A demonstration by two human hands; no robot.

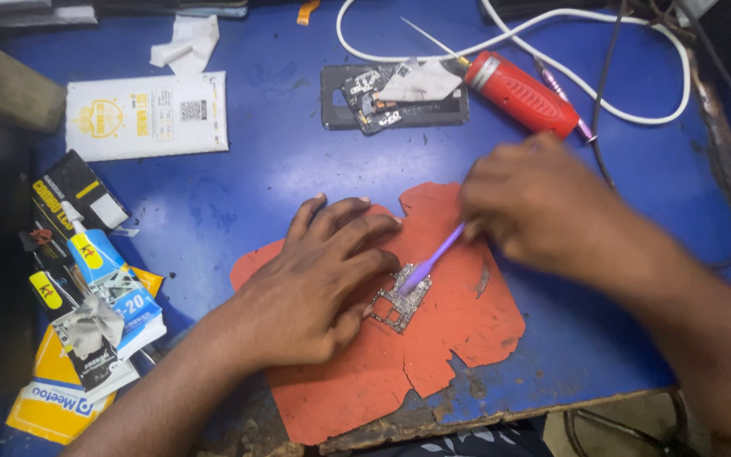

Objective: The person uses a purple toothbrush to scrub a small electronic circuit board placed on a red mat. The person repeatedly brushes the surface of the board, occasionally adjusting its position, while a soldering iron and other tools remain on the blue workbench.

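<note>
A small bare circuit board (399,302) lies on a torn orange rubber mat (458,338) near the table's front edge. My left hand (319,275) rests flat on the mat, its fingers and thumb pressing against the board's left side. My right hand (535,203) holds a thin purple brush-like tool (431,258) whose tip touches the top of the board. The tool's rear end is hidden inside my fist.
A red-handled tool (522,93) and a dark opened phone back (395,97) lie at the back of the blue table (255,186). A white cable (636,106) loops at the back right. White packet (147,114), glue tubes and boxes (95,296) crowd the left side.
</note>
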